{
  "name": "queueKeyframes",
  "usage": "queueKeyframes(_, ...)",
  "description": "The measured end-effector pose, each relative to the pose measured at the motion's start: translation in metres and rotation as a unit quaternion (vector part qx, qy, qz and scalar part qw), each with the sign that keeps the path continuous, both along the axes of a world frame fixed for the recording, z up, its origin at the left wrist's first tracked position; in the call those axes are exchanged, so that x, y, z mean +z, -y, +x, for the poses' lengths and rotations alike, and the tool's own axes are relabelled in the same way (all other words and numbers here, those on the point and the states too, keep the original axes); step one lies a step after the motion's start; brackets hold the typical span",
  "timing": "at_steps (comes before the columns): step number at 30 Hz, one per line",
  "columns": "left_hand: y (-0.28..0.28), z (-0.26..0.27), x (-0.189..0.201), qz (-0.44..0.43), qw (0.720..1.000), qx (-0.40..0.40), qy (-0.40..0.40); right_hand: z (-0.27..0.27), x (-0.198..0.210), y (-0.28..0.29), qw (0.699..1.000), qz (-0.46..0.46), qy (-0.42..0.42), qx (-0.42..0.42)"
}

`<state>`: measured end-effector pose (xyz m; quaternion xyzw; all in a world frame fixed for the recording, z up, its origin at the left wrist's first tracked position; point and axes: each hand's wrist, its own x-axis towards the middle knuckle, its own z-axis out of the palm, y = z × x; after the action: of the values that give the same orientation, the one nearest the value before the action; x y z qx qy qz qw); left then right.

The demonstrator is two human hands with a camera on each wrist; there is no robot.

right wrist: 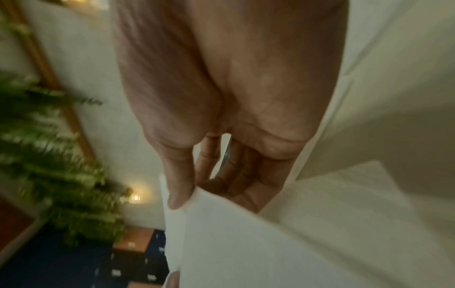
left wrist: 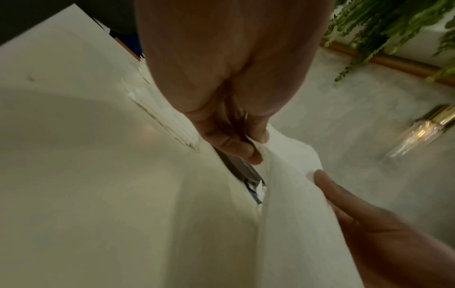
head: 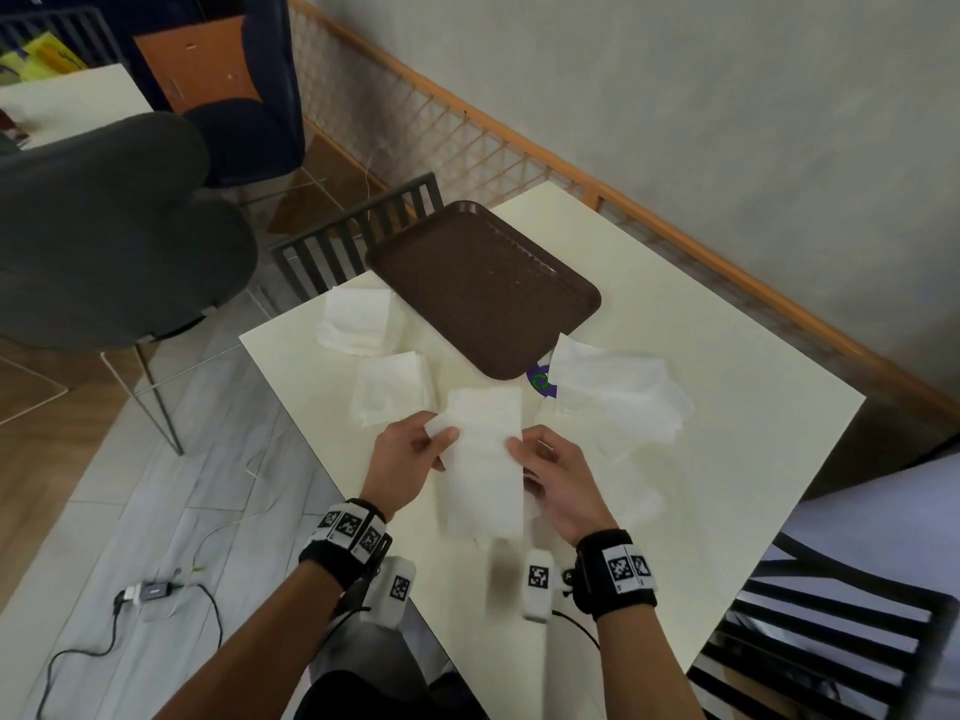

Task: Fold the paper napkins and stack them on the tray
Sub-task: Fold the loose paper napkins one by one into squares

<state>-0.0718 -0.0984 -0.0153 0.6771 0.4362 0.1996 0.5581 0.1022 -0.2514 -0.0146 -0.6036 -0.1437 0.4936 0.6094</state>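
Both hands, left hand [head: 410,454] and right hand [head: 553,478], pinch the napkin [head: 485,459] at frame centre; uneven pulling could tear it or skew the fold.

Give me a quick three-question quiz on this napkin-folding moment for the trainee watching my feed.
1. True or false: folded napkins already lie on the brown tray.
2. Which hand or hands hold the long napkin now? A) the left hand only B) the right hand only C) both
3. Fill in: the purple sticker on the table peeks out between the tray's near corner and the loose pile of ______ to the right.

Key
1. False; the tray holds nothing.
2. C; each hand pinches one long edge.
3. Napkins.
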Motion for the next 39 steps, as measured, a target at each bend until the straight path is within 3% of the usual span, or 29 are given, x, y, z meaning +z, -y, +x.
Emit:
queueKeyframes(4,0.002,-0.005,-0.013,0.099,0.992,0.008,-0.081,-0.002,0.007,-0.007,0.992,-0.037,0.12,0.0)
queueKeyframes(6,0.009,-0.002,-0.002,0.111,0.992,0.025,-0.053,-0.002,0.022,-0.011,0.987,-0.029,0.156,0.006)
queueKeyframes(9,0.018,0.004,0.034,-0.003,1.0,0.009,0.029,-0.006,0.052,-0.014,0.988,0.019,0.154,0.019)
queueKeyframes(12,0.022,0.008,0.066,-0.17,0.976,-0.045,0.126,-0.007,0.077,-0.016,0.991,0.068,0.116,-0.005)
queueKeyframes(13,0.022,0.009,0.073,-0.175,0.974,-0.049,0.136,-0.006,0.081,-0.015,0.99,0.072,0.119,-0.008)
queueKeyframes(17,0.021,0.009,0.089,-0.039,0.995,-0.021,0.095,-0.005,0.085,-0.011,0.986,0.063,0.153,0.032)
queueKeyframes(20,0.017,0.006,0.097,0.012,0.994,-0.045,0.096,-0.006,0.085,-0.009,0.983,0.084,0.164,0.014)
queueKeyframes(27,0.003,-0.007,0.105,0.041,0.978,-0.082,0.185,0.002,0.08,-0.005,0.977,0.179,0.111,-0.044)
queueKeyframes(39,0.002,-0.013,0.125,0.074,0.969,-0.11,0.21,-0.006,0.105,-0.006,0.984,0.147,0.085,-0.058)
